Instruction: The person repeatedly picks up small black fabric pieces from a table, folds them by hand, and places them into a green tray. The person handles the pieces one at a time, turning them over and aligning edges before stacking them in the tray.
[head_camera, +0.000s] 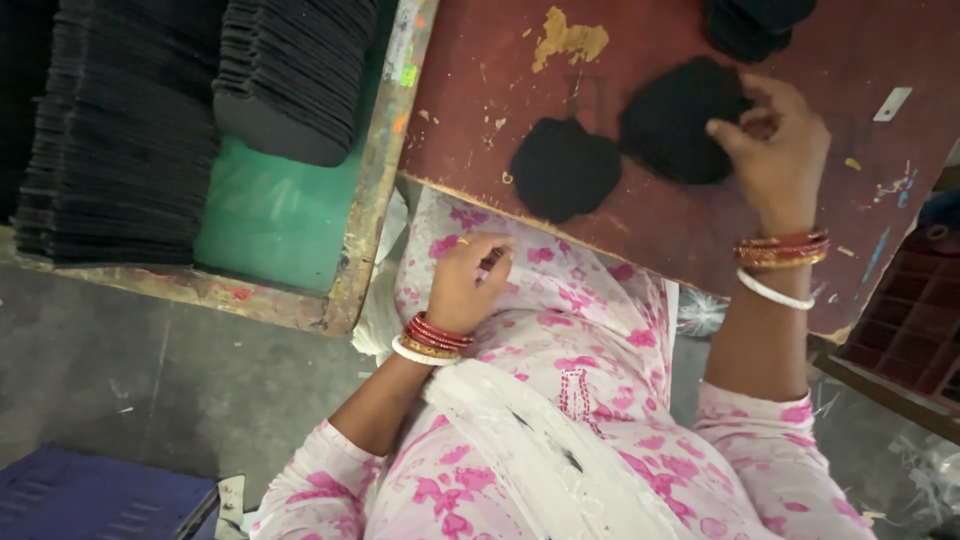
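From my remote view, a small green square sticker clings to the paint-flecked wooden rim beside the red counter, while a small white rectangular tag lies flat on the counter's far right side.

Stacks of flat black foam sheets on a green-topped bench with chipped painted rim. Worn red-brown wooden tabletop, yellow patch of bare paint. Blue plastic crate on grey concrete floor. Dark red slatted crate at right.
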